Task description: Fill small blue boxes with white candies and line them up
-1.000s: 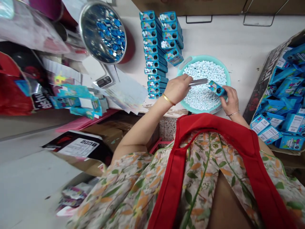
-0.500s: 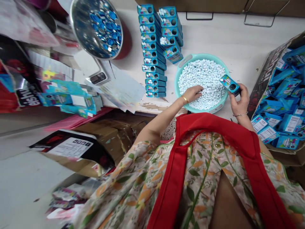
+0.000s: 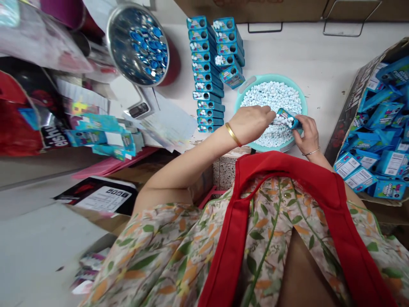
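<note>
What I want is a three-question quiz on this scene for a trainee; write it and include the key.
1. Multiple choice. Over the turquoise basin, what does the right hand hold?
A) a sheet of paper
B) a small blue box
C) a metal bangle
2. True or false: the metal bowl is filled with pale pellets.
3. Fill in: the gold bangle is worn on the ____ wrist.

Key
1. B
2. False; it holds small blue and silvery pieces.
3. left
</note>
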`<state>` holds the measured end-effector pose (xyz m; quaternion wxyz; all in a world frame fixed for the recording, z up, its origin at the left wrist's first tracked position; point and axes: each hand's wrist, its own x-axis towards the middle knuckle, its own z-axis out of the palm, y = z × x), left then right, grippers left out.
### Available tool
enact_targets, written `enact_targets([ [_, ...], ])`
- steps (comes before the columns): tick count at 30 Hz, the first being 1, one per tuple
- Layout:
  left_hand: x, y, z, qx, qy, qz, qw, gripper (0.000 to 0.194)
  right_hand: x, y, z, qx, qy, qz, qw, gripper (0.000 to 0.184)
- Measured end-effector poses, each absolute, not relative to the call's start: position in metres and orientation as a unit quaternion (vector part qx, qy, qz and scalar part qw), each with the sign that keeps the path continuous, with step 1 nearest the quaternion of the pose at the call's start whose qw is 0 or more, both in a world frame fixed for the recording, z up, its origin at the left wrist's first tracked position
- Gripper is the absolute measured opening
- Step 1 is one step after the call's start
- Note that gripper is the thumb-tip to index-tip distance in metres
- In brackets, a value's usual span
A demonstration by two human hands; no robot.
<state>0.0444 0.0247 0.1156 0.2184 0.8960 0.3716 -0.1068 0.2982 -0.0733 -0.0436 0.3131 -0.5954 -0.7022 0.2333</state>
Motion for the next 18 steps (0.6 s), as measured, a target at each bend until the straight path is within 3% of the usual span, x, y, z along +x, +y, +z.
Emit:
enact_targets([
  [5,0.069,0.010,0.148,0.901,0.378,-0.110,0.182,0.031,0.293,-0.073,-0.046,-0.595,-0.697,0.251,0.312,0.046],
  [9,0.061,0.010,0.146,0.897,0.386,-0.104,0.189,0.028,0.295,-0.074,-0.048,-0.592,-0.694,0.271,0.307,0.047],
  [14,0.005,0.023,0.076,0.867,0.450,-0.065,0.204,0.029,0.304,-0.075,-0.054,-0.600,-0.689,0.264,0.308,0.049],
  [18,-0.016,0.018,-0.007,0.811,0.512,-0.144,0.244,0.028,0.315,-0.073,-0.050,-0.612,-0.678,0.263,0.311,0.053],
])
